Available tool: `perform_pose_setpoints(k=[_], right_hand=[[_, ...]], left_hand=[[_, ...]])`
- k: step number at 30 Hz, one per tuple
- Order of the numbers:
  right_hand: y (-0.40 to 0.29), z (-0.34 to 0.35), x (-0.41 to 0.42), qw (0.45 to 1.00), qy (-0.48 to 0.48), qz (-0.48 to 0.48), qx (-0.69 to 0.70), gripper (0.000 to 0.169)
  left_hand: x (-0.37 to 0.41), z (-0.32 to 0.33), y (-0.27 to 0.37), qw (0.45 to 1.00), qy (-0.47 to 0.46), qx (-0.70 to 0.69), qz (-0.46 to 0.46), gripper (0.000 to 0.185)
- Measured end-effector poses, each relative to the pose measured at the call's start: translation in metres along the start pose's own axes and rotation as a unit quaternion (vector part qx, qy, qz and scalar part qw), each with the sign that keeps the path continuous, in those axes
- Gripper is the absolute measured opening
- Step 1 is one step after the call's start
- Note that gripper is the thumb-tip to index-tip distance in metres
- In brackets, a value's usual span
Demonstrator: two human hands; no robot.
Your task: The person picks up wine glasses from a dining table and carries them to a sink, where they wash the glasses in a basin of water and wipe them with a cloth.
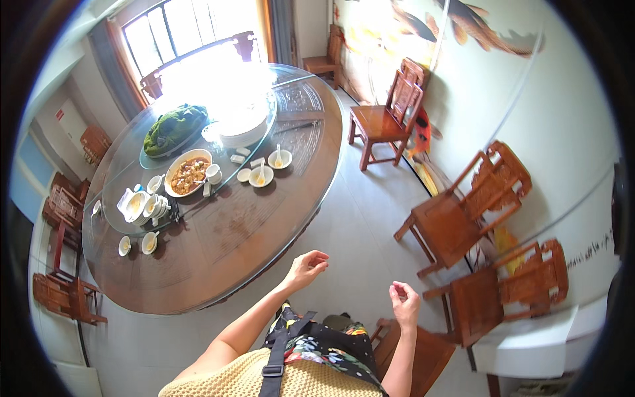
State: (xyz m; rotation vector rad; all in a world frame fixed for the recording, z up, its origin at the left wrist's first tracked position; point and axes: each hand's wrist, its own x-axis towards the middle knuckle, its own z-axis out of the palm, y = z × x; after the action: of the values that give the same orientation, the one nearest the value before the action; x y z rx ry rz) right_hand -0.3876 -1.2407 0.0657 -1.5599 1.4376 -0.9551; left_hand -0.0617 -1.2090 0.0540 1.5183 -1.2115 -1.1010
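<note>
My left hand point(306, 269) is raised in front of my body near the table's edge, fingers loosely curled, with nothing in it. Farther right, my right hand point(405, 300) is held up above a wooden chair, thumb and fingers curled and nothing visible between them. Before me stands a large round wooden table point(238, 258) with a glass top. On it are an oval dish of leftover food point(188, 173), a pile of used bowls point(144, 207), a stack of white plates point(244, 134), and bowls with spoons, such as this white bowl point(261, 176) near the right side.
Carved wooden chairs line the right wall, one chair point(381, 121) beside the table and another chair point(449, 223) nearer me. A wooden chair point(419, 355) is close at my right. More chairs point(67, 297) stand at the left. A green mossy centrepiece point(173, 130) rests on the table.
</note>
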Motion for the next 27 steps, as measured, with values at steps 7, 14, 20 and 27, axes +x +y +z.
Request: perform_pose_setpoints(k=[7, 14, 20, 27], right_hand=[[-0.017, 0.037, 0.205, 0.993, -0.112, -0.034, -0.028, 0.024], [-0.046, 0.086, 0.392, 0.987, -0.149, -0.042, -0.044, 0.025], [-0.066, 0.099, 0.534, 0.984, -0.157, -0.060, -0.056, 0.025], [-0.049, 0.122, 0.707, 0.980, -0.176, -0.061, -0.067, 0.024]], left_hand=[[0.145, -0.012, 0.004, 0.996, 0.083, -0.011, -0.029, 0.024], [0.317, -0.047, -0.020, 0.982, 0.150, -0.089, -0.076, 0.024], [0.477, -0.067, 0.003, 0.982, 0.151, -0.102, -0.041, 0.024], [0.650, -0.093, 0.031, 0.981, 0.192, -0.018, -0.001, 0.028]])
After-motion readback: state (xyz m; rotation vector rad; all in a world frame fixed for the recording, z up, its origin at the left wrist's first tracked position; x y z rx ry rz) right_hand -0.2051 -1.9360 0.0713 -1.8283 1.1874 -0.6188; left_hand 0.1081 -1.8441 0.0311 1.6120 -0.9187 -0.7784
